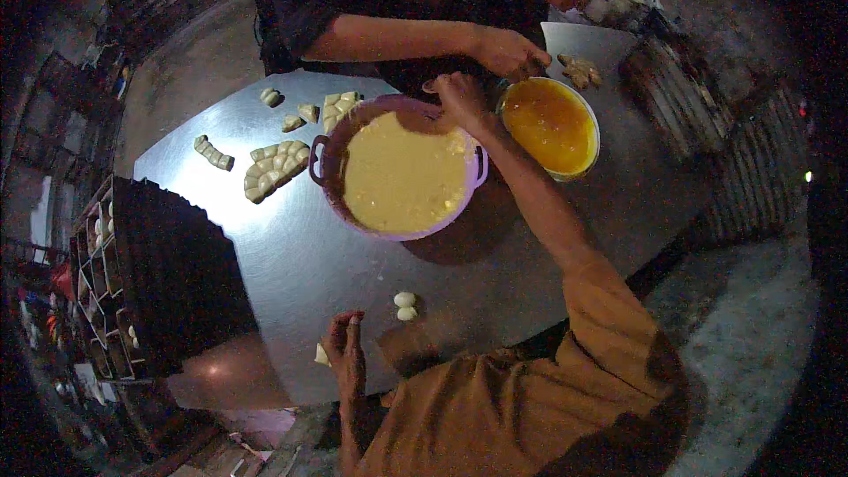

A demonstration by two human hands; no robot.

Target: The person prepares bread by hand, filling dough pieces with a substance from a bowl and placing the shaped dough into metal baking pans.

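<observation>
My right arm reaches across the metal table (291, 300). My right hand (461, 101) is closed above the far rim of a purple two-handled tub (481, 168); what its fingers hold, if anything, is too dark to make out. Thick pale-yellow batter-like stuff (402, 177) fills the tub. Near the table's front edge, my left hand (344, 344) has its thumb and fingers pinched together. A pale piece (322, 354) shows beside it; I cannot tell whether the hand touches it. Two small pale rounded pieces (405, 306) sit to its right.
Another person's hand (512, 53) is beside a white-rimmed bowl (598, 128) of orange-yellow liquid. Joined pale dough-like pieces (276, 168) and a shorter strip (213, 153) lie left of the tub. A knobbly brown root-like clump (580, 72) sits far right; a dark ridged rack (177, 274) stands left.
</observation>
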